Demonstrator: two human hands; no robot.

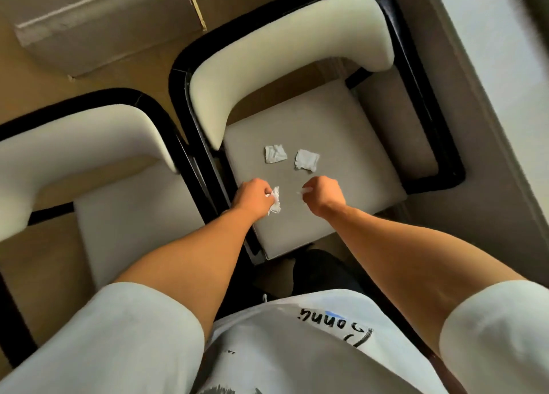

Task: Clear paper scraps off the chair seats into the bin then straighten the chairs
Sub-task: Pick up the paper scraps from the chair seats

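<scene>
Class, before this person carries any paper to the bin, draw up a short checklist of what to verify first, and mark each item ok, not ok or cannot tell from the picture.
1. Left hand holds a scrap: ok, crumpled paper shows at its fingers.
2. Right hand holds a scrap: cannot tell; only a thin white sliver shows at its curled fingers.
3. Right chair seat is cleared: not ok, two scraps lie on it.
4. Left chair seat is cleared: ok for the part in view.
5. Bin is within reach: cannot tell, no bin in view.
</scene>
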